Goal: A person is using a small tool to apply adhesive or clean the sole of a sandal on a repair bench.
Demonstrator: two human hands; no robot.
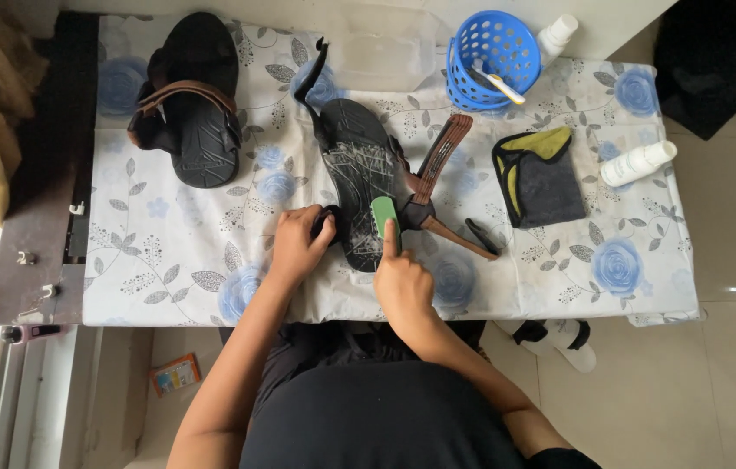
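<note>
Left hand (pixel 297 245) clenched — right hand (pixel 402 280) pressing.

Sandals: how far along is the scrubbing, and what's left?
Partly done. The near sandal lies open on the table, its black footbed streaked with white lather. In hand: the left hand steadies its heel while the right hand presses a green brush on it. Left: the other sandal sits strapped up and looks dry; the cloth lies unused.
</note>
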